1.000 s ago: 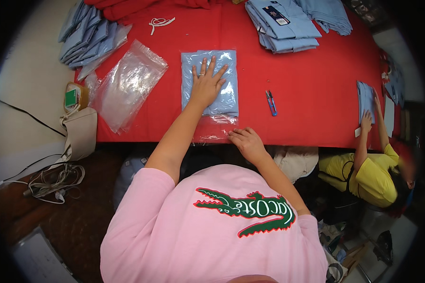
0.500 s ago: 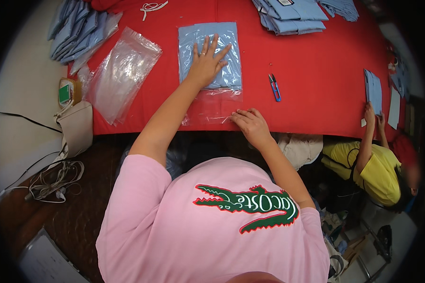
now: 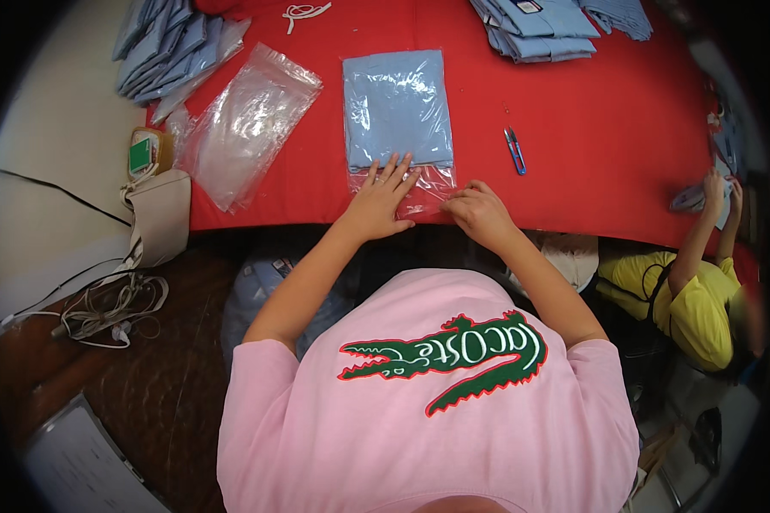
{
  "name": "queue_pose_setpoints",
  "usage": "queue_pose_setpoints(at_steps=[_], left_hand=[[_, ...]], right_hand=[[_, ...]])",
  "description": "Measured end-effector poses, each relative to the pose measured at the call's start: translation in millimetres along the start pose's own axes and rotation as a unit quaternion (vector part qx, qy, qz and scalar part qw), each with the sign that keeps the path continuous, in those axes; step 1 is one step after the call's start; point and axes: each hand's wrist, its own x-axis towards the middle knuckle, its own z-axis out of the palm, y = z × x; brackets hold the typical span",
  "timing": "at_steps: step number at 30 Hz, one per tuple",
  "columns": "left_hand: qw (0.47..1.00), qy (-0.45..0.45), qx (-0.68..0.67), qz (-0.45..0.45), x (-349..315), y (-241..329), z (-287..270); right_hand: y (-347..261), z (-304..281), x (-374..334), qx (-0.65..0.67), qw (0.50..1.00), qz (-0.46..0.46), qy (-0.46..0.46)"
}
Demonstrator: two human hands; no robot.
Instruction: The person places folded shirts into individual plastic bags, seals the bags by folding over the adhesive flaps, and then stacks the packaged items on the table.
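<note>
A folded light-blue garment lies flat inside a clear plastic bag on the red-covered table. The bag's unfilled end points toward me, near the table's front edge. My left hand rests with fingers spread on that end, its fingertips by the garment's near edge. At the bag's near right corner, my right hand has its fingers pinched together on the plastic film. Blue-handled thread snips lie on the cloth to the right of the bag.
Clear plastic bags lie to the left. Folded blue garments are piled at the far left, with another stack at the far right. A person in a yellow shirt works at the table's right end. Cables hang at lower left.
My left hand has slid from the middle of the garment down to the bag's near end. My right hand stays at the near right corner. The co-worker's hands have shifted.
</note>
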Motion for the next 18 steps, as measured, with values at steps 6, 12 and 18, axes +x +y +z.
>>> queue_pose_setpoints(at_steps=[6, 12, 18], left_hand=[[0.967, 0.204, -0.111, -0.106, -33, -7, -20], [0.878, 0.217, -0.344, -0.252, 3, -42, -72], [0.883, 0.185, -0.352, -0.249, 59, -105, -55]], right_hand=[[6, -20, 47, 0.188, 0.971, 0.111, 0.102], [50, 6, 110, 0.406, 0.855, 0.266, 0.182], [70, 24, 147, 0.232, 0.893, 0.346, 0.172]])
